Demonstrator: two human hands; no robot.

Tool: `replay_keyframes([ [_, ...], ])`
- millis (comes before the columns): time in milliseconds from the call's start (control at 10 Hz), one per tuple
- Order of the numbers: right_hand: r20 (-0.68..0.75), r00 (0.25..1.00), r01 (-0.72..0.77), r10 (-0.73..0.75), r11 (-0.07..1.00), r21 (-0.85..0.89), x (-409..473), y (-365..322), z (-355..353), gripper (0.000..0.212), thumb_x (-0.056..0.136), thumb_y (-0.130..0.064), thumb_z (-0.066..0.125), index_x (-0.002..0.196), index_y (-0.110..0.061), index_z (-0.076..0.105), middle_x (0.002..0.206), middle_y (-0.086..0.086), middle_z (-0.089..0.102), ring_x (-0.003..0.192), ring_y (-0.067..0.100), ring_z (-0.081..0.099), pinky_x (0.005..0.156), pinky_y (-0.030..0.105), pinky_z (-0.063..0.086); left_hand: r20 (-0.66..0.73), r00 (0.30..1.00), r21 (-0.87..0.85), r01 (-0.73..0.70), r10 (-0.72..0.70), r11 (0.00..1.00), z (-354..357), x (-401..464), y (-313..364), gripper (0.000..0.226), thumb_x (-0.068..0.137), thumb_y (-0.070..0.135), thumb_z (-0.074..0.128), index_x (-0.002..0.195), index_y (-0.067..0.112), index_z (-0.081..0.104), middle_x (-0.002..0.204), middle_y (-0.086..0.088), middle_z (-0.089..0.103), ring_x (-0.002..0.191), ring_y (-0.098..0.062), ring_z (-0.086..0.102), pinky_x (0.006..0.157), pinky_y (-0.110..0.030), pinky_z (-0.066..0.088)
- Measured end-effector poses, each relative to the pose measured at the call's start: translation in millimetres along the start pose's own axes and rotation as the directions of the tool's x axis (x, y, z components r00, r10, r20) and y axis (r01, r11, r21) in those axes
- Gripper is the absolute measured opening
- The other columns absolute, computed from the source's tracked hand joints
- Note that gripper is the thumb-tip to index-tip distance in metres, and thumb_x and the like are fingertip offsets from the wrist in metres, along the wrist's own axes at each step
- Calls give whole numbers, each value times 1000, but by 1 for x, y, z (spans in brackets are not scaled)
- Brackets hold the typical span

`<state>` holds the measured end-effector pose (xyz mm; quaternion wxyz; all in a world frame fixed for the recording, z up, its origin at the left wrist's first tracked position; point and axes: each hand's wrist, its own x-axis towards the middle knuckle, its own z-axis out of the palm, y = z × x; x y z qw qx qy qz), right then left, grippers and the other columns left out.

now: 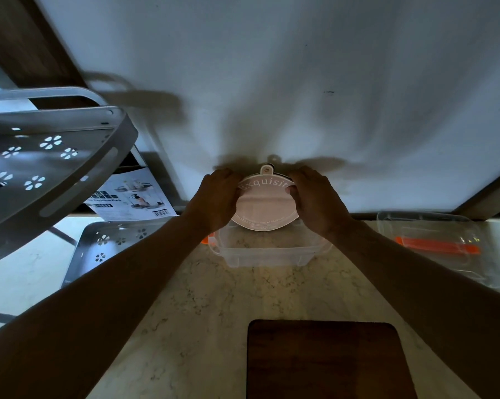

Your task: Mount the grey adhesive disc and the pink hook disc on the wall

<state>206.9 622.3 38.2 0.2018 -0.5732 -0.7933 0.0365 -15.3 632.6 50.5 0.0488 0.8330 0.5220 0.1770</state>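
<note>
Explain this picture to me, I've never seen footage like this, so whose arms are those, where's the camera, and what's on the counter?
There is no machine here. A person wears a wide-angle camera on the head, so you look forward and down along both bare arms; that is also why the edges bend.

The left hand and the right hand hold a pink disc, printed "Exquisit...", by its two sides, up against the pale wall. A small tab sticks up from its top. A dark edge shows just behind it; I cannot tell what that is.

On the marble counter lie a clear plastic box right below the disc, its clear lid with an orange clip to the right, a dark wooden board nearest you, and a grey tray with flower cut-outs at left. A grey perforated shelf and a printed leaflet sit further left.
</note>
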Motion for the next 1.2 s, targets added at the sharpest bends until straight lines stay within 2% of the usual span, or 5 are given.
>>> replay_keyframes([
  [100, -4, 1000, -23, 23, 999, -48, -1, -3, 1, 23, 95, -14, 55, 116, -6, 62, 119, 15, 58, 108, 33, 52, 91, 41, 44, -45, 999, -5, 13, -13, 1000, 2, -7, 0, 15, 89, 2, 61, 102, -2, 69, 104, -24, 64, 97, -38, 56, 85, -43, 48],
  [300, -8, 999, -37, 37, 999, -13, 1, -3, -1, 32, 95, -15, 55, 126, -10, 59, 122, 13, 53, 110, 29, 52, 93, 39, 46, -36, 995, -11, 96, -96, 995, 5, -1, 0, 13, 90, 4, 61, 99, -1, 69, 109, -22, 60, 96, -36, 57, 85, -42, 50],
  [800, -33, 996, -78, 78, 997, 21, 4, -11, -8, 27, 91, -16, 56, 115, -6, 63, 115, 14, 60, 104, 32, 57, 88, 44, 48, -26, 991, 20, 133, -132, 991, 3, 0, -5, 21, 96, 16, 56, 106, 0, 66, 113, -23, 61, 104, -39, 55, 88, -50, 48],
  [1000, 29, 994, -108, 106, 992, 69, -6, -22, -27, 38, 90, -21, 60, 126, -9, 57, 121, 15, 59, 106, 35, 58, 89, 44, 48, -8, 989, -6, 146, -146, 989, -10, -11, 6, 32, 96, 22, 58, 123, 6, 60, 125, -19, 60, 110, -35, 59, 95, -49, 49],
  [1200, 146, 979, -136, 139, 990, -35, -23, -29, -46, 55, 92, -33, 60, 139, -9, 46, 130, 18, 56, 121, 36, 50, 100, 43, 42, 53, 987, 139, 144, -153, 980, -31, -29, 17, 49, 97, 34, 52, 137, 5, 46, 136, -23, 52, 122, -39, 51, 101, -50, 42],
])
